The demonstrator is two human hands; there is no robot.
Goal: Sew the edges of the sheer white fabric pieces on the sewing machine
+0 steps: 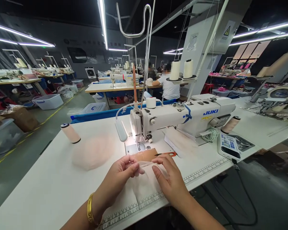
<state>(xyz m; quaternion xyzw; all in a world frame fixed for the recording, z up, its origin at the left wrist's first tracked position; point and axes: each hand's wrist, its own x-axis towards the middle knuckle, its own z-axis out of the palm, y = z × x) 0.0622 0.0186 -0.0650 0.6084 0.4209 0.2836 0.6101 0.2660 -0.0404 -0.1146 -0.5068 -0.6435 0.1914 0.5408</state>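
Note:
A piece of thin, pale sheer fabric [147,177] stretches between my hands at the front of the sewing table. My left hand [124,172], with a gold bangle at the wrist, pinches its left side. The fingers of my right hand [169,175] are closed on its right side. Just beyond my fingers lies a tan board [144,155] beside the needle area of a white sewing machine [168,116]. Orange-handled thread snips [169,154] rest close to my right fingers, partly hidden by them.
A sheer peach fabric pile [93,153] and a thread cone [70,133] are on the left. More pale fabric [180,140] lies under the machine arm. To the right sit a white power bank [228,147] and another cone [230,124]. A ruler strip [144,204] edges the table.

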